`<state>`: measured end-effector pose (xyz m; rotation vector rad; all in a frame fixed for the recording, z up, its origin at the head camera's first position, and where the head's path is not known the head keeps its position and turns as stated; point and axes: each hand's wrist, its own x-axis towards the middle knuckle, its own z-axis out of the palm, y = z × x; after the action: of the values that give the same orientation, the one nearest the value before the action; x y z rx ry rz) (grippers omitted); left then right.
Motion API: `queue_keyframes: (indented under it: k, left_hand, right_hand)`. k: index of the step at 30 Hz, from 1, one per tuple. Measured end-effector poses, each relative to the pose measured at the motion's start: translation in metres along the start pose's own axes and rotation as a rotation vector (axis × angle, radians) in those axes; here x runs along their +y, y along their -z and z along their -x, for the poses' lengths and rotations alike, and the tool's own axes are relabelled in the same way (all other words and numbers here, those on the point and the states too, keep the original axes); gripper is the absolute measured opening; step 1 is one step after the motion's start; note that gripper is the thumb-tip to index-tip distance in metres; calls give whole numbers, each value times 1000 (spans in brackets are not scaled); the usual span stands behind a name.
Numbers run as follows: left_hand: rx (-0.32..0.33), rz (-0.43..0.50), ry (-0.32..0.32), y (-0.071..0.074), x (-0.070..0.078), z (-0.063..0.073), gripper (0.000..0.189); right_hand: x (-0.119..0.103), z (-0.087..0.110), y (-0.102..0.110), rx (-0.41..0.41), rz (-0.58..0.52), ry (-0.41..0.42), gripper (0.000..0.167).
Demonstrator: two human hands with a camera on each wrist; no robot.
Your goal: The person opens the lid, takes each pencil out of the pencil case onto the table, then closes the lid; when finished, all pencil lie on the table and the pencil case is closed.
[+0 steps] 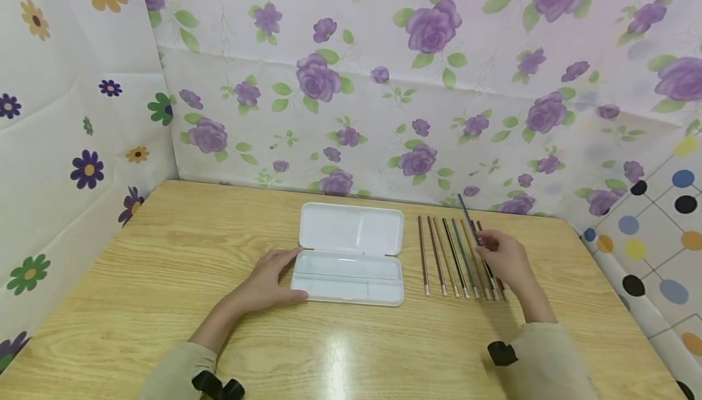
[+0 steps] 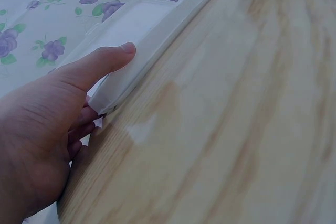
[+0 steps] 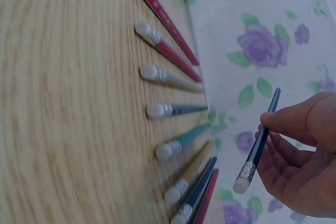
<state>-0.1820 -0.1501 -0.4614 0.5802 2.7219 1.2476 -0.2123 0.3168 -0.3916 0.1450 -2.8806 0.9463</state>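
Note:
A white plastic pencil case (image 1: 337, 289) lies opened on the table, its lid (image 1: 334, 227) folded back toward the wall. My left hand (image 1: 260, 284) holds the case's left end, thumb at the front edge and fingers round the far side. Between thumb and fingers, my right hand (image 1: 506, 260) pinches a dark blue pencil (image 3: 259, 148) with a white eraser and metal ferrule, lifted above the table and tilted. Beneath and left of that hand lies a row of several pencils (image 1: 450, 257) in red, yellow, black and teal, erasers toward me; the hand partly hides those at the right.
The wooden table (image 1: 340, 351) backs onto a wall cloth (image 1: 373, 101) with purple roses. Patterned cloths also hang at the left (image 1: 60, 144) and right (image 1: 658, 253). Inside the case, a ridge and a small divider part the base into compartments.

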Motion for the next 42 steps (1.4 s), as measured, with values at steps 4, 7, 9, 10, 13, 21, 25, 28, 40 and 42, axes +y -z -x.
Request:
queue_keyframes:
  k: [4,7,9,10,13,21,25,28,40,42]
  left_hand:
    - [2,0,2,0,0,1,97]
    - [3,-1,4,-1,-1,1,97]
    - [3,-5,2,-1,-1,1,96]
    - [4,-5,1,-1,-1,1,96]
    - [6,-4,-2,-1,-2,1,96]
    - [4,-6,-2,-1,-2,3,96]
    - [1,-3,1,-1,-2,3,96]
    - [1,-2,2,-1,-3,3,96]
    - [-2,2,-6,-1,-1,1,96]
    - [-2,7,-2,0,0,0,96]
  right_hand:
    - [16,1,7,8,12,-51,35]
    - [26,3,13,-6,23,-93,37]
    - [33,4,17,-20,18,-121,39]
    - [36,5,18,-26,15,-133,40]
    - [46,7,20,-40,14,-166,41]
    - [69,9,17,-76,19,-219,40]
    - [77,10,14,-80,15,-228,40]
    - [79,10,12,-73,25,-224,40]
    - [76,8,11,-69,52,-218,39]
    - [76,8,11,-81,25,-235,42]
